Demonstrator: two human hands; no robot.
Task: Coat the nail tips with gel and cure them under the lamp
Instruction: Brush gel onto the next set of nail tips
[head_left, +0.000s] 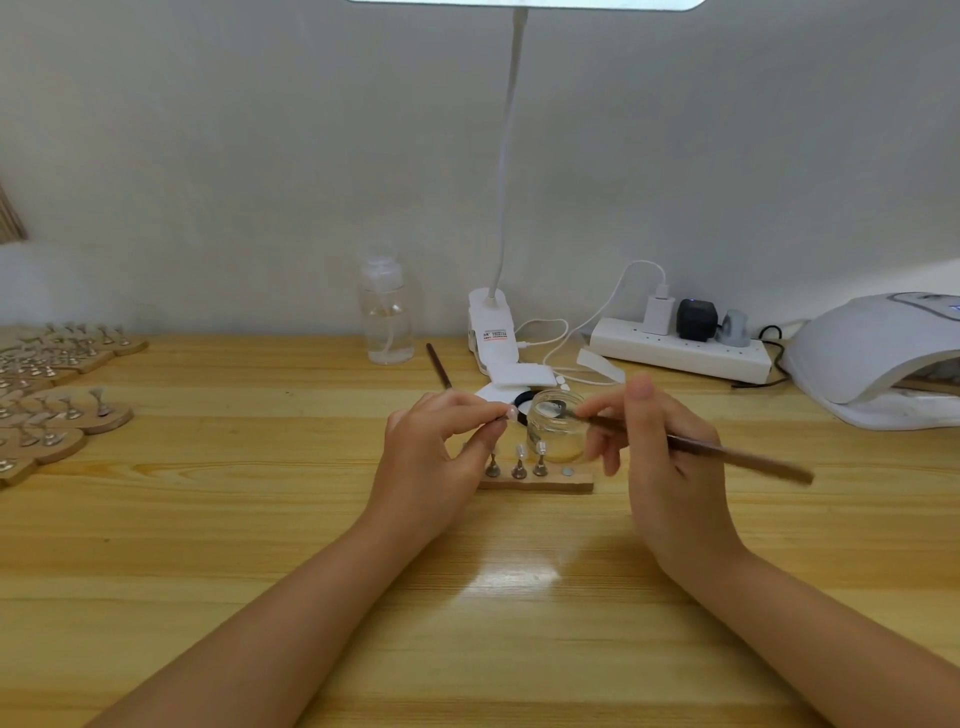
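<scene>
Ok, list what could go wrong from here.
1. The brush in the right hand has its tip in the open glass jar; a nudge might tip the jar onto the wooden stand.
2. The left hand pinches one nail tip by its small holder; it could slip while being coated.
3. Either hand could knock the tips standing on the stand.

the gel jar (557, 426) stands just behind the wooden strip (540, 484), between both hands. the power strip (675, 353) lies behind right, the curing lamp (878, 358) far right, the bottle (387, 317) behind left.
</scene>
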